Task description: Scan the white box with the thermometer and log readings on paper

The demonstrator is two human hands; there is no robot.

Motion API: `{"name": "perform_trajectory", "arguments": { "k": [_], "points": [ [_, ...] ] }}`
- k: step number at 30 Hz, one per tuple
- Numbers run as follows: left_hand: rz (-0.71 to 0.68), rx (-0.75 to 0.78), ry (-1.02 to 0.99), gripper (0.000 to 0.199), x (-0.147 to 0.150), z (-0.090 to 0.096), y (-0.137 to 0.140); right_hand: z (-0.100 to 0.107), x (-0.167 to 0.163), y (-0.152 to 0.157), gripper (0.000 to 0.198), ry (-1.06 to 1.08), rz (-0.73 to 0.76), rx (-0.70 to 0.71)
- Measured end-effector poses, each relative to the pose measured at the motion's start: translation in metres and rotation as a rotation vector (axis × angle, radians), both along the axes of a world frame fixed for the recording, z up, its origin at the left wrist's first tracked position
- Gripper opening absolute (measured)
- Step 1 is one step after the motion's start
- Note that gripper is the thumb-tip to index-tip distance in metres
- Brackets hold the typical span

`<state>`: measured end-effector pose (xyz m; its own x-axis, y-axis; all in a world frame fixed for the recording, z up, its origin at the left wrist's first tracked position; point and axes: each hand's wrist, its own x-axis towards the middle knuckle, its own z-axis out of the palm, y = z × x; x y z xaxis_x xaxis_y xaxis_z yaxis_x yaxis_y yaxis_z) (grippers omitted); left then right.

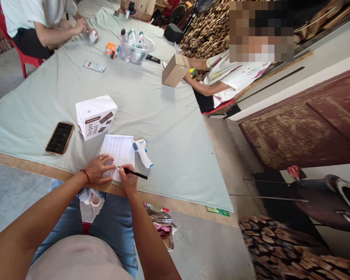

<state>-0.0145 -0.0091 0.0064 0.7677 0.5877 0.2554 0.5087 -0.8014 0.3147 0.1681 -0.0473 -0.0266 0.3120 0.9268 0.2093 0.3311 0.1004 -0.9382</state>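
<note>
My right hand (128, 179) grips a black pen (137, 173), its tip on a sheet of paper (121, 146) covered in rows of small marks I cannot read. Flat across the left side of that sheet lies my left hand (99, 169), fingers spread. A white and blue infrared thermometer (143, 153) rests just right of the paper. Behind the sheet stands a white box (97, 114) printed with brown bars. To its left a smartphone (60, 138) with a dark screen lies face up.
A pale green cloth (175, 128) covers the table. Farther off are a clear plastic basket (147, 48) with bottles, an orange tape dispenser (112, 50) and a white packet (93, 66). At right a person holds a cardboard box (175, 72); others sit at the far left and back.
</note>
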Motion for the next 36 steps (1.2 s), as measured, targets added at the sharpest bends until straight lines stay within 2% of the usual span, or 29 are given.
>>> {"name": "perform_trajectory", "arguments": {
  "k": [36],
  "points": [
    [0.009,0.004,0.0,0.042,0.0002,-0.0003,-0.0004,0.0026,-0.0006,-0.001,0.016,-0.015,-0.053,0.009]
  ]
}}
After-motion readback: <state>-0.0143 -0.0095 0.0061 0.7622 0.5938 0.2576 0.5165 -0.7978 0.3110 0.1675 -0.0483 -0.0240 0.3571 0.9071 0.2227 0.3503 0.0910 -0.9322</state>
